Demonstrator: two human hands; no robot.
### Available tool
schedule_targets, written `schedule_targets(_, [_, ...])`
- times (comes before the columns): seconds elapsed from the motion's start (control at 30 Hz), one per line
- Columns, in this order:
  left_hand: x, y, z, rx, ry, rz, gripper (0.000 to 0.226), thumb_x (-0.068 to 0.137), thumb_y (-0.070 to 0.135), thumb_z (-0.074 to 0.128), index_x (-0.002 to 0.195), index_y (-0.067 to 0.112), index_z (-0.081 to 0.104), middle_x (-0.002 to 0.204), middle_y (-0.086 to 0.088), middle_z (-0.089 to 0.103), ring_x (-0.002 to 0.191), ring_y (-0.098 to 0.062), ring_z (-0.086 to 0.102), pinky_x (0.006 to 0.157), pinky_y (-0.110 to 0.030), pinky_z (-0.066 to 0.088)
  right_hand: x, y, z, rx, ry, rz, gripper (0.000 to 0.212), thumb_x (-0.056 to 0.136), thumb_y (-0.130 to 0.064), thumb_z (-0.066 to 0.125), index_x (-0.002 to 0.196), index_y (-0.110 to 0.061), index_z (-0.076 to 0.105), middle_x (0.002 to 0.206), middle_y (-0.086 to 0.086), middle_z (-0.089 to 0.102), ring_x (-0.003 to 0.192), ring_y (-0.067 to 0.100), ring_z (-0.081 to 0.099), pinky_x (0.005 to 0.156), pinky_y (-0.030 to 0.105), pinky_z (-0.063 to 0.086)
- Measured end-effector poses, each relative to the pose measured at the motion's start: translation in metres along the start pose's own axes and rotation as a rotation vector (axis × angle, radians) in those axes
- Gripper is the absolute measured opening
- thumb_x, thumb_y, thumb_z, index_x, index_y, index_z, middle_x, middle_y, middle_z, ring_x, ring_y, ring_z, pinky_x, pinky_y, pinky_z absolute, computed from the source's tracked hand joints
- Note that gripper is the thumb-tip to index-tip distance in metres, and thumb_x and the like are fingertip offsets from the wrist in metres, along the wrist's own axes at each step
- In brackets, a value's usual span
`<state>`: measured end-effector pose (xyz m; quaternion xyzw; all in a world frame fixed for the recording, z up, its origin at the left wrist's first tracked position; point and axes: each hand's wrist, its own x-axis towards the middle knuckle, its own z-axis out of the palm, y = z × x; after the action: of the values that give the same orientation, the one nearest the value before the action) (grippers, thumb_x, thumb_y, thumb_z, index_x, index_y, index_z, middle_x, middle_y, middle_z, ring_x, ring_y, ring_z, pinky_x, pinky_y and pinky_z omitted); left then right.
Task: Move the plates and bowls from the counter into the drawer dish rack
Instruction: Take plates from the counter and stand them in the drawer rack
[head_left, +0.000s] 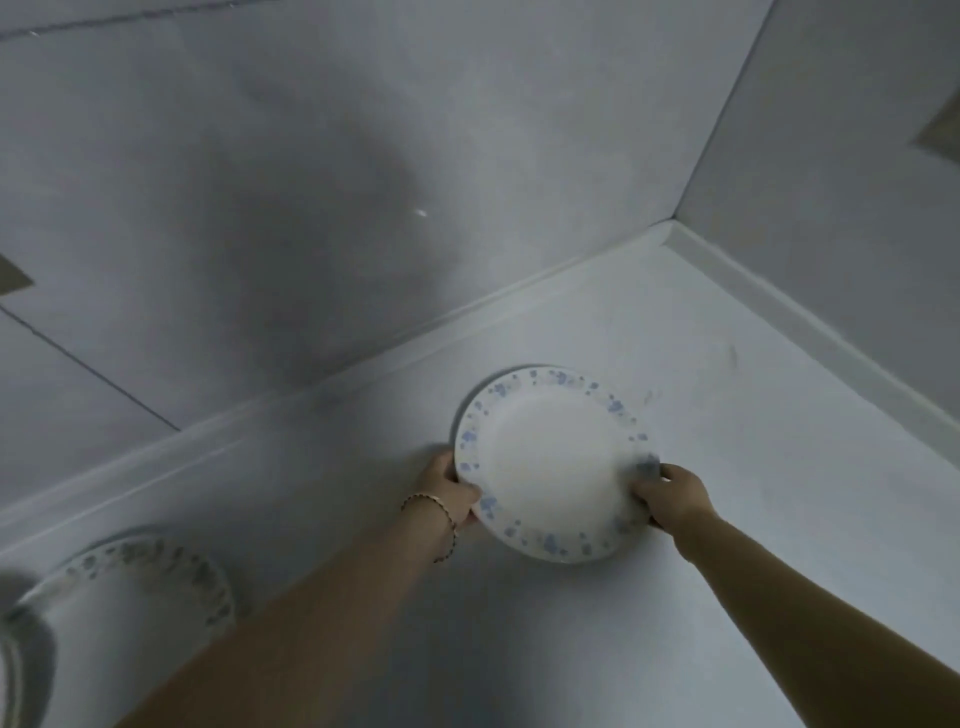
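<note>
A white plate with a blue flowered rim (553, 462) lies near the corner of the pale counter (753, 467), its far edge slightly lifted. My left hand (449, 491), a beaded bracelet on its wrist, grips the plate's left rim. My right hand (670, 493) grips its right rim, fingers curled over the edge. A second plate of the same pattern (140, 597) sits on the counter at the lower left, in shadow. The drawer dish rack is not in view.
Grey walls (260, 208) meet in a corner behind the counter, with a low white upstand along both. The edge of another blurred round dish (13, 670) shows at the far lower left.
</note>
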<state>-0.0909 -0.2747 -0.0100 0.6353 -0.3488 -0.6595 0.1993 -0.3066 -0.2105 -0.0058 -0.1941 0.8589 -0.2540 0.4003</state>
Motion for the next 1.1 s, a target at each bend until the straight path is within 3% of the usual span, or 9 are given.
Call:
schedule_targets(0.17, [-0.006,-0.013,-0.004,-0.05,0.022,0.008,0.052,0.085,-0.02,0.044,0.131,0.006,0.049,0.13,-0.017,0.056,0.117,-0.041,0.054,0.09,-0.051,0.049,-0.01,0.019,0.0,0.109,0.016,-0.066,0.022,0.084,0.003,0.057,0.103,0.012,0.062,0.083,0.018,0.058,0.076,0.027,0.05,0.07,0.036,0.044])
schedule_targets(0.43, [-0.093,-0.065,-0.013,-0.234,0.083,-0.061,0.063,0.084,-0.023,0.046,0.139,0.007,0.038,0.134,-0.027,0.049,0.119,-0.049,0.05,0.081,-0.052,0.046,-0.084,0.061,-0.027,0.166,-0.045,-0.156,0.013,0.086,0.001,0.053,0.089,0.004,0.065,0.06,0.01,0.053,0.053,0.02,0.043,0.061,0.03,0.042])
schedule_targets(0.5, [-0.129,-0.079,-0.013,-0.243,0.106,-0.04,0.057,0.085,-0.022,0.046,0.136,0.002,0.04,0.127,-0.027,0.053,0.11,-0.046,0.054,0.072,-0.048,0.051,-0.11,0.07,-0.037,0.14,-0.077,-0.209,0.013,0.083,0.003,0.053,0.087,0.002,0.065,0.062,0.011,0.055,0.056,0.021,0.045,0.062,0.03,0.043])
schedule_targets(0.6, [-0.191,-0.11,-0.014,-0.298,0.139,0.033,0.047,0.084,-0.023,0.043,0.124,-0.001,0.05,0.122,-0.024,0.057,0.089,-0.032,0.055,0.043,-0.028,0.055,-0.153,0.088,-0.05,0.105,-0.124,-0.317,0.015,0.082,0.004,0.054,0.091,0.006,0.065,0.075,0.015,0.061,0.069,0.024,0.053,0.071,0.035,0.046])
schedule_targets(0.67, [-0.239,-0.135,-0.016,-0.406,0.197,0.069,0.05,0.081,-0.027,0.044,0.12,0.004,0.054,0.116,-0.018,0.058,0.075,-0.028,0.055,0.048,-0.029,0.056,-0.185,0.104,-0.057,0.076,-0.159,-0.396,0.013,0.082,0.005,0.055,0.089,0.004,0.065,0.078,0.015,0.061,0.071,0.024,0.053,0.071,0.036,0.046])
schedule_targets(0.8, [-0.341,-0.193,-0.024,-0.484,0.312,0.149,0.052,0.08,-0.022,0.052,0.126,0.004,0.054,0.11,-0.015,0.058,0.073,-0.026,0.056,0.049,-0.031,0.057,-0.251,0.144,-0.063,0.02,-0.232,-0.5,0.013,0.082,0.004,0.058,0.09,0.0,0.067,0.08,0.015,0.062,0.073,0.024,0.053,0.077,0.041,0.05])
schedule_targets(0.9, [-0.406,-0.241,-0.039,-0.495,0.388,0.18,0.051,0.081,-0.02,0.052,0.125,0.006,0.054,0.116,-0.019,0.057,0.087,-0.031,0.057,0.071,-0.041,0.056,-0.302,0.176,-0.058,-0.02,-0.318,-0.542,0.018,0.082,0.004,0.059,0.097,0.005,0.068,0.081,0.016,0.063,0.074,0.024,0.055,0.084,0.045,0.052])
schedule_targets(1.03, [-0.471,-0.31,-0.071,-0.468,0.52,0.16,0.049,0.074,-0.018,0.059,0.114,0.009,0.06,0.116,-0.023,0.061,0.095,-0.034,0.06,0.085,-0.051,0.053,-0.37,0.222,-0.038,-0.08,-0.436,-0.538,0.017,0.083,0.002,0.059,0.097,-0.003,0.068,0.066,0.011,0.061,0.051,0.018,0.055,0.056,0.024,0.048])
schedule_targets(1.1, [-0.498,-0.345,-0.087,-0.519,0.577,0.124,0.054,0.075,-0.018,0.059,0.123,0.006,0.055,0.101,-0.019,0.064,0.092,-0.033,0.06,0.07,-0.043,0.059,-0.403,0.244,-0.022,-0.135,-0.5,-0.529,0.016,0.084,0.0,0.059,0.095,-0.009,0.067,0.067,0.008,0.062,0.048,0.012,0.054,0.047,0.019,0.045])
